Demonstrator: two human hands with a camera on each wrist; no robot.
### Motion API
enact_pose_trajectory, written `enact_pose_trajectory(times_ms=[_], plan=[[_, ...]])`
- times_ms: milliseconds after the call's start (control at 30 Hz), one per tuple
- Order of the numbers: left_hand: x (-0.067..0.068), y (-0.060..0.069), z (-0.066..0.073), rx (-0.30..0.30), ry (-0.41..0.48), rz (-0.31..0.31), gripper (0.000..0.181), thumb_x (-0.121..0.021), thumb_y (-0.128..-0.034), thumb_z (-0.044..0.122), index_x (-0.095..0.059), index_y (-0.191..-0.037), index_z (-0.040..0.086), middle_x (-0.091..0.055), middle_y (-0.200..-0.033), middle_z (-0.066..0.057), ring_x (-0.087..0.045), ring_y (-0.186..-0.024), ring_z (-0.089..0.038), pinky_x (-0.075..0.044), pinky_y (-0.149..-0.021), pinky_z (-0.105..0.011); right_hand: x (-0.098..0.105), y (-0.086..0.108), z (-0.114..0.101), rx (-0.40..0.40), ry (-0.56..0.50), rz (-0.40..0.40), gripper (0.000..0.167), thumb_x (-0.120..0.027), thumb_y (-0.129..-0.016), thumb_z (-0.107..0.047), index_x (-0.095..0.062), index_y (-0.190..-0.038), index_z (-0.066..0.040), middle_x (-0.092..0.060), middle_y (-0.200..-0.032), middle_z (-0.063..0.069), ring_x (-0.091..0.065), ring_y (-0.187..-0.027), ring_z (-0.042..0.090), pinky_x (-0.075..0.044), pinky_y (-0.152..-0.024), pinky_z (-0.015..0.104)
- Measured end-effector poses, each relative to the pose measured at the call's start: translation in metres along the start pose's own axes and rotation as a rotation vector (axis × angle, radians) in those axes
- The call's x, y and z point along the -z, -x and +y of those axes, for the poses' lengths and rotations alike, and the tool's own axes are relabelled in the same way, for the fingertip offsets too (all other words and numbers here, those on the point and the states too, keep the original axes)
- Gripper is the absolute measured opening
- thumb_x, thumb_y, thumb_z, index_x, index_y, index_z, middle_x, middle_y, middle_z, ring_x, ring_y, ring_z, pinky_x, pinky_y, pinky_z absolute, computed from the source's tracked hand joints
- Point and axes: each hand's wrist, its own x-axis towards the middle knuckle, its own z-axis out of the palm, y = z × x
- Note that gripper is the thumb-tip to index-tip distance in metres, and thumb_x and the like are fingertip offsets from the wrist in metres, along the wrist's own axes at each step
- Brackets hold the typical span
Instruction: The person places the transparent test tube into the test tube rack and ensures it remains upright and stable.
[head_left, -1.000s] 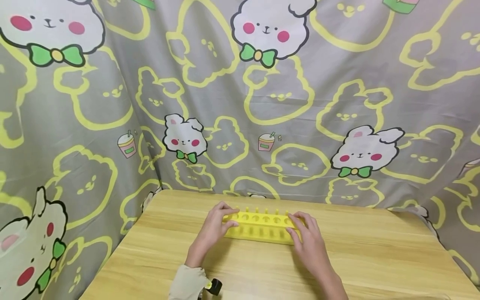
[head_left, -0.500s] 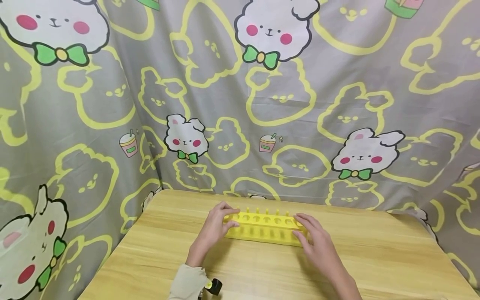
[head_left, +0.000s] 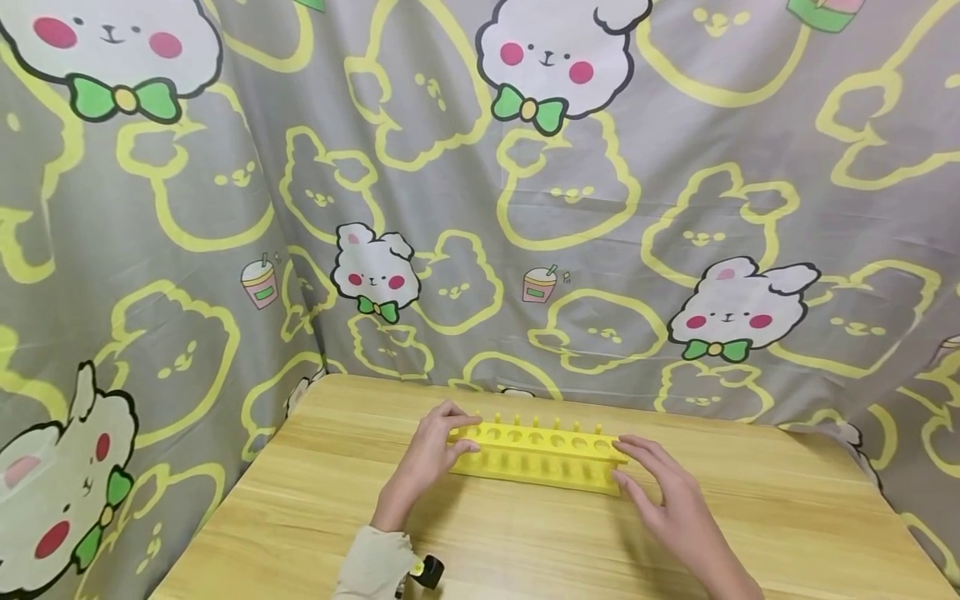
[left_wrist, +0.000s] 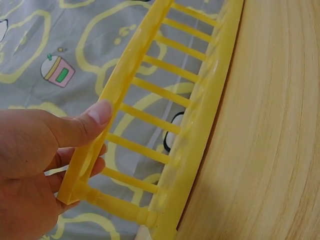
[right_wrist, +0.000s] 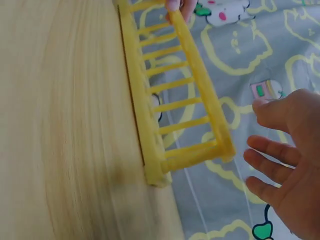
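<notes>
A yellow plastic test tube rack (head_left: 540, 452) stands upright on the wooden table, its long side running left to right. Round holes line its top plate, and thin pegs stick up along the back. My left hand (head_left: 427, 454) grips the left end of the top plate; in the left wrist view its thumb (left_wrist: 100, 112) lies on the near face, with fingers behind. Beyond the rack's right end is my right hand (head_left: 671, 496), fingers extended. The right wrist view shows this hand (right_wrist: 295, 155) apart from the rack (right_wrist: 212, 115), with nothing in it.
The wooden table (head_left: 510, 550) extends around the rack. Behind and beside it hangs a grey curtain (head_left: 600, 275) with yellow outlines and white rabbit heads. A small black device (head_left: 429, 572) is on the left wrist by a beige sleeve (head_left: 375, 562).
My right hand has slid rightward along the rack and off its right end, uncovering more holes and pegs. The left hand keeps its grip, and the rack has stayed put.
</notes>
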Motion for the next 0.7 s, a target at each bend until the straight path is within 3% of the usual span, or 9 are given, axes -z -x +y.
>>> enact_pose_trajectory(times_ms=[233, 533, 700], plan=[[0.0, 0.001, 0.002, 0.008, 0.02, -0.004, 0.038, -0.081, -0.0855, 0.009, -0.074, -0.122, 0.002, -0.063, -0.109, -0.008, -0.061, -0.1, -0.025, -0.053, -0.079, -0.035, 0.021, 0.01, 0.004, 0.014, -0.01, -0.026, 0.042, -0.082, -0.085, 0.0, -0.073, -0.124, -0.014, -0.068, -0.127, 0.001, -0.06, -0.12, 0.01, -0.029, -0.102, 0.003], [-0.001, -0.001, 0.0, -0.008, 0.013, -0.018, 0.039, -0.081, -0.0861, 0.01, -0.073, -0.123, 0.0, -0.063, -0.109, -0.013, -0.061, -0.097, -0.027, -0.051, -0.076, -0.033, 0.034, 0.037, 0.023, 0.06, 0.027, -0.075, 0.053, -0.085, -0.079, 0.004, -0.072, -0.123, -0.023, -0.072, -0.118, -0.003, -0.064, -0.11, 0.005, -0.037, -0.096, 0.004], [0.002, 0.001, 0.0, 0.018, 0.027, -0.022, 0.039, -0.08, -0.0869, 0.012, -0.073, -0.124, 0.002, -0.063, -0.11, -0.012, -0.061, -0.098, -0.027, -0.051, -0.077, -0.033, 0.041, 0.049, 0.029, -0.015, 0.038, -0.142, 0.05, -0.084, -0.084, -0.003, -0.071, -0.126, -0.025, -0.071, -0.119, -0.008, -0.063, -0.11, 0.003, -0.037, -0.094, 0.003]])
